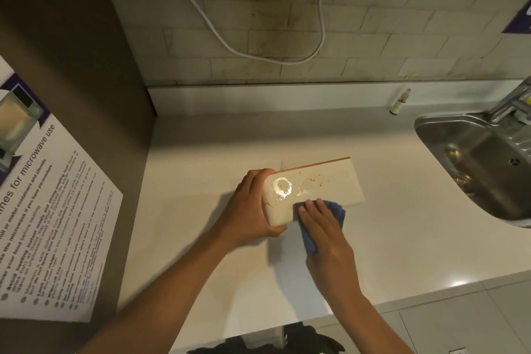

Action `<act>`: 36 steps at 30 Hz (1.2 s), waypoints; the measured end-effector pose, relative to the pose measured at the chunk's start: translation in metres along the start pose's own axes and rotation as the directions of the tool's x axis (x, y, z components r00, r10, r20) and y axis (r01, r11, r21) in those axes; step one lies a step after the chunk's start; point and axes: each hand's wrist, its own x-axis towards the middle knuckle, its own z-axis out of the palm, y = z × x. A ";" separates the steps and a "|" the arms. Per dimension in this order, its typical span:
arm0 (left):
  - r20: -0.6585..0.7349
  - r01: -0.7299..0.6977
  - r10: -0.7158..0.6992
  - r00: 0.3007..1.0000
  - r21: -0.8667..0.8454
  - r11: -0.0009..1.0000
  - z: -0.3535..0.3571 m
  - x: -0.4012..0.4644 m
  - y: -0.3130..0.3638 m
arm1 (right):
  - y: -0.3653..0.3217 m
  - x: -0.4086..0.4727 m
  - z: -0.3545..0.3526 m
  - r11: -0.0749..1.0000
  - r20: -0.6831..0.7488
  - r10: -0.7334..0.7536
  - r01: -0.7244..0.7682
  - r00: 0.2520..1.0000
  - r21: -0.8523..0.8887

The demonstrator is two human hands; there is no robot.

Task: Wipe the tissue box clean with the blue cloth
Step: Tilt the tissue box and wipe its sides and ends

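Note:
A cream tissue box [324,184] lies flat in the middle of the white counter [201,238], its top marked with brown stains and a shiny wet ring. My left hand [250,207] grips the box's left end, fingers over the far edge and thumb on the near corner. My right hand [327,236] lies with fingers extended on a folded blue cloth [334,210], pressing it against the box's near edge. Most of the cloth is hidden under that hand.
A steel sink [477,164] with a tap sits at the right. A small bottle [399,102] stands by the back wall. A white cable [258,49] hangs on the tiled wall. On the brown panel at the left hangs a microwave notice [48,210].

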 end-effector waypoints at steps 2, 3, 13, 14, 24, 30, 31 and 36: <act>0.011 0.017 -0.017 1.000 -0.003 1.000 -0.001 0.002 0.000 | -0.010 0.015 0.004 0.994 -0.042 0.108 -0.107 0.993 0.031; 0.018 0.030 -0.030 0.999 -0.020 0.999 -0.002 0.003 0.000 | -0.019 0.020 0.009 0.990 -0.048 0.128 -0.125 0.991 0.057; 0.006 0.035 -0.035 0.999 0.002 0.999 0.001 0.003 -0.003 | -0.004 0.009 0.003 0.999 -0.026 0.049 -0.049 0.998 0.013; 0.004 0.042 -0.042 0.999 0.001 0.999 0.001 0.003 -0.003 | -0.006 0.018 0.003 0.994 -0.039 0.105 -0.103 0.994 0.032; 0.020 0.011 -0.011 1.000 -0.008 1.000 -0.001 0.002 -0.004 | -0.018 0.004 0.007 0.996 -0.009 -0.004 0.005 1.000 0.087; 0.005 0.030 -0.030 1.000 -0.004 1.000 0.001 0.003 -0.004 | -0.034 0.041 0.008 0.976 -0.068 0.181 -0.171 0.981 0.134; 0.012 0.021 -0.021 1.000 -0.010 1.000 0.001 0.003 -0.005 | -0.043 0.041 0.011 0.979 -0.057 0.156 -0.147 0.986 0.141; 0.026 -0.030 0.030 0.999 0.000 1.000 0.000 0.001 -0.006 | -0.046 0.015 0.015 0.996 0.008 -0.051 0.051 0.999 0.076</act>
